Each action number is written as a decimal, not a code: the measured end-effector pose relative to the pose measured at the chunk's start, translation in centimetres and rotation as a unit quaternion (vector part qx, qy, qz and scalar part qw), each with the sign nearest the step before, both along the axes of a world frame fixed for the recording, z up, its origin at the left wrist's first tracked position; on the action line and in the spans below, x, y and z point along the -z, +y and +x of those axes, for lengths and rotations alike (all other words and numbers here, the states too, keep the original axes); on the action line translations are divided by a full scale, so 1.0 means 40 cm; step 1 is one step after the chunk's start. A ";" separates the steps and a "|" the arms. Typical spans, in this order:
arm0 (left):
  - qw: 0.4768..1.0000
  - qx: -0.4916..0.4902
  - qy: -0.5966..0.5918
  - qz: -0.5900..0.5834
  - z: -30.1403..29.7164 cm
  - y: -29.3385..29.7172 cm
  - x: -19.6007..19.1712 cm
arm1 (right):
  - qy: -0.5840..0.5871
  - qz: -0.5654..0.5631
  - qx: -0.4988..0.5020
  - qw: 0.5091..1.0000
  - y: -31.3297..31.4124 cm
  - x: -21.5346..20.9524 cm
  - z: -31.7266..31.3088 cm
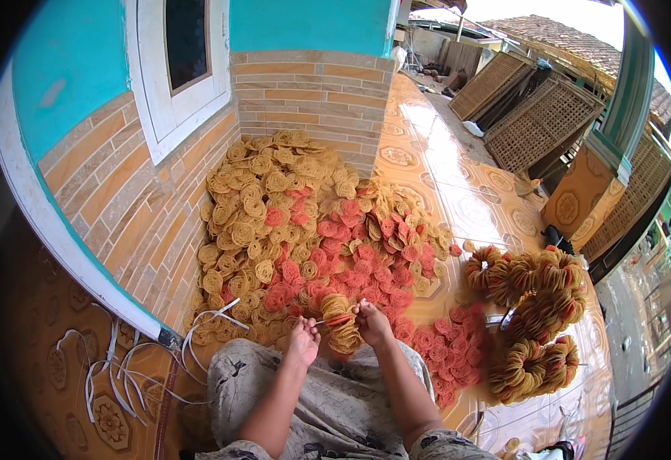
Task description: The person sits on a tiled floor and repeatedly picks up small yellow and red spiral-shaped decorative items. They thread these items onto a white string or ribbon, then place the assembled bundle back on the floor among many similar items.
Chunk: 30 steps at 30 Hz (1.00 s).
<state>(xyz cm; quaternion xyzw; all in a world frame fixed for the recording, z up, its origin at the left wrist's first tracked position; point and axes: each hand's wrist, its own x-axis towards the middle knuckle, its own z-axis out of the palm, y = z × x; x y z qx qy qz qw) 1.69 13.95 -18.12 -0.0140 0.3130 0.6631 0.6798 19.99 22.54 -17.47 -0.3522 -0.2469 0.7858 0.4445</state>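
Note:
Above my lap hangs a short stack of tan mesh discs [341,323] with some coral-red ones, threaded on a thin white strip [321,323]. My left hand [302,342] is closed, its fingertips pinching the strip on the left side of the stack. On the other side, my right hand [374,325] is closed at the stack's edge, with a bit of white showing at its fingertips. Right in front of my hands lies a large heap of loose curled discs, tan [255,203] toward the wall and coral-red [362,272] nearer the middle.
Several ring-shaped bundles of threaded discs [523,368] lie on the tiled floor to my right. Loose white strips [113,368] are scattered at my left, by the wall's corner. A brick-patterned wall [151,222] bounds the heap. Woven panels [546,123] lean outside, beyond a pillar [580,203].

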 end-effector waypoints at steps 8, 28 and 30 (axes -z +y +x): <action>0.995 -0.041 0.089 0.002 0.015 0.013 0.003 | -0.064 -0.034 0.030 0.997 0.010 0.006 0.025; 0.701 0.118 0.685 0.160 -0.025 0.003 -0.221 | -0.417 0.464 0.057 0.779 -0.116 -0.243 -0.083; 0.724 0.091 0.658 0.185 -0.030 0.009 -0.213 | -0.421 0.399 -0.026 0.814 -0.103 -0.237 -0.074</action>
